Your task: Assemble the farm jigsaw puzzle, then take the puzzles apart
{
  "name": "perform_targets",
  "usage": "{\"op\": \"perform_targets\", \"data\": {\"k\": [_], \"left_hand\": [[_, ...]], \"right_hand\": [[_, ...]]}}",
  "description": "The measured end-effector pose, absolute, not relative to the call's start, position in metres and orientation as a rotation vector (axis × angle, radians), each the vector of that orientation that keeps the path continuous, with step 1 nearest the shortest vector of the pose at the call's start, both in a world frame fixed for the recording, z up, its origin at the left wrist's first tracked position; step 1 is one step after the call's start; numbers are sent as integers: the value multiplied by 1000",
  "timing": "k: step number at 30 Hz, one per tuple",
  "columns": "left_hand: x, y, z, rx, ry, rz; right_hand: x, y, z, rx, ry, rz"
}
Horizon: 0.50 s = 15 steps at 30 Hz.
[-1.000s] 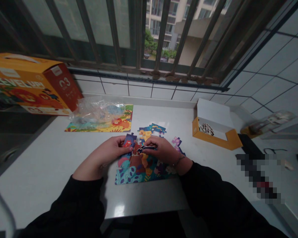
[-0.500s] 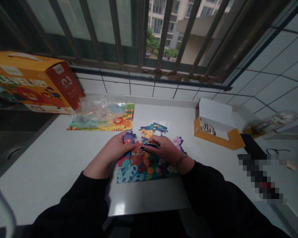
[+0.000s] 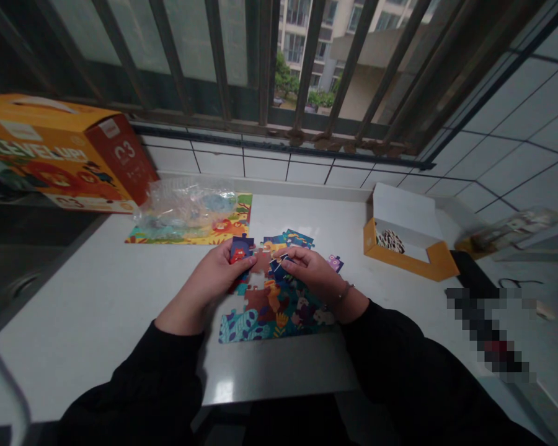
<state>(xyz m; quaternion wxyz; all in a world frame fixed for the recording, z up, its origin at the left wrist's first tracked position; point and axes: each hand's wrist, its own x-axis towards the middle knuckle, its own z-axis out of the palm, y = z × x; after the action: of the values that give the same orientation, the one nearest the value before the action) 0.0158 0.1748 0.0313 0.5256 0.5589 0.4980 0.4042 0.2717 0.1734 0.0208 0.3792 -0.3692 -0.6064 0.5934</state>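
My left hand point(image 3: 211, 272) is closed on joined puzzle pieces point(image 3: 242, 249) with a red figure on dark blue, its thumb across their right edge. In my right hand point(image 3: 318, 275), a dark blue puzzle piece point(image 3: 278, 267) is pinched between thumb and fingers above the middle of the picture. The partly joined jigsaw point(image 3: 265, 313) lies flat below both hands, showing animals and leaves. A gap of bare counter shows between its lower rows and the brown pieces point(image 3: 261, 260). Behind my right hand lie blue pieces point(image 3: 300, 238), and a purple piece point(image 3: 335, 263) sits to its right.
Clear plastic wrapping point(image 3: 186, 207) rests on a printed sheet point(image 3: 235, 232) at the back left, beside a large orange box point(image 3: 60, 155). An opened small yellow box point(image 3: 411, 263) stands at the right. Window bars and a tiled wall bound the counter point(image 3: 121, 297).
My left hand has shifted up a little with its pieces, and a gap has appeared in the jigsaw. The piece in my right hand has turned, showing more of its printed face.
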Motion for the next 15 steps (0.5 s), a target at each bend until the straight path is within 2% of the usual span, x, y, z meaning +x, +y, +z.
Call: {"op": "perform_targets", "data": {"k": [6, 15], "left_hand": [[27, 170, 37, 1410, 1092, 935], [28, 171, 28, 1196, 1011, 904]], "right_hand": [[270, 177, 10, -1034, -1476, 1453], [270, 182, 4, -1038, -1375, 1448]]}}
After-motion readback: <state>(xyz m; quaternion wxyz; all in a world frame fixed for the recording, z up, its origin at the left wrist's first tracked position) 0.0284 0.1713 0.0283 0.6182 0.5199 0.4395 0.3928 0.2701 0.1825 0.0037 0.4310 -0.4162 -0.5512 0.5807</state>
